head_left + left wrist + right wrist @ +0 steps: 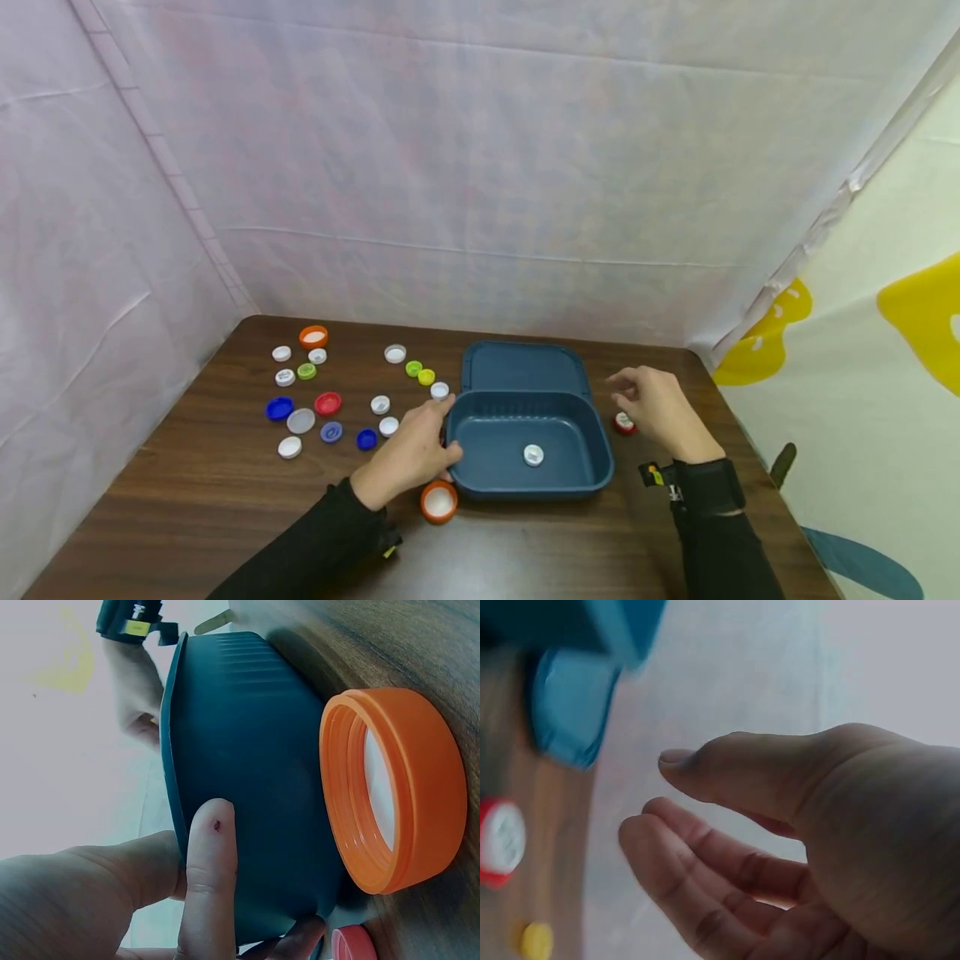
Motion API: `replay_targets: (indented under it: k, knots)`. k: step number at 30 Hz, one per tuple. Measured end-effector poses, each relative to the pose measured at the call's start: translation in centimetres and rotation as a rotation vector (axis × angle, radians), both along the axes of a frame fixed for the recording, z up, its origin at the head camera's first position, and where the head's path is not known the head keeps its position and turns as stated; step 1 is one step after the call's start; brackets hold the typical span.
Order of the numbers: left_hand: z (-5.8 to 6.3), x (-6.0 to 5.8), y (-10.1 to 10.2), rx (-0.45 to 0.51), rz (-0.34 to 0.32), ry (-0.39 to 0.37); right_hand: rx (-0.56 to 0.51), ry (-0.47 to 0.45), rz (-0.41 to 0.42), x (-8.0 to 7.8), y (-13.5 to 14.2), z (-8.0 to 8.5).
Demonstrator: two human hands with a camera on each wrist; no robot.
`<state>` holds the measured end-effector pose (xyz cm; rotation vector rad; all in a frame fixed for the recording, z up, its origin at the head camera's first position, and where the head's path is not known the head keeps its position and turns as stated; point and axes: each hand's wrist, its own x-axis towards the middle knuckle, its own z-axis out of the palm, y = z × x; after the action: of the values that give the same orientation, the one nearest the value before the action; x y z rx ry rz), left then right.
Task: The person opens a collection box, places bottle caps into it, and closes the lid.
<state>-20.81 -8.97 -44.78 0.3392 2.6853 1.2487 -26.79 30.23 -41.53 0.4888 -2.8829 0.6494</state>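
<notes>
My left hand (416, 446) holds the left end of a dark blue plastic box (600, 475), its thumb lying against the outer wall in the left wrist view. Inside the box, one white bottle cap (533, 455) lies on the floor. Beside my left hand, an orange cap (438, 502) rests on the table with its hollow side up. Right of the box, my right hand (660, 408) hovers with nothing in it, thumb and fingertips apart. Near its fingers are a red-and-white cap (624, 423) and, in the right wrist view, a yellow cap (536, 941).
Behind the box lies its blue lid (525, 367). Several caps are scattered over the table's left half, among them a red cap (327, 404), a blue cap (280, 408) and another orange cap (313, 337). White cloth (480, 167) hangs along the back edge.
</notes>
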Motion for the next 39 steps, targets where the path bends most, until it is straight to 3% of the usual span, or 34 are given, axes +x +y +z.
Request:
replay_targets:
  k: [5,14,22,39]
  knots:
    - [-0.1,0.0,-0.1,-0.005,-0.005,0.006,0.047,-0.109,-0.059,-1.1,2.6,-1.7]
    - [0.0,0.1,0.0,0.005,-0.007,0.0,0.064,-0.146,-0.086,-2.0,3.7,-3.7]
    - [-0.3,0.2,0.1,0.01,-0.009,-0.012,0.054,-0.2,-0.109,-1.9,3.7,-3.8]
    - [0.0,0.3,0.1,-0.013,-0.009,0.003,0.049,-0.17,-0.097,-1.8,3.0,-3.6]
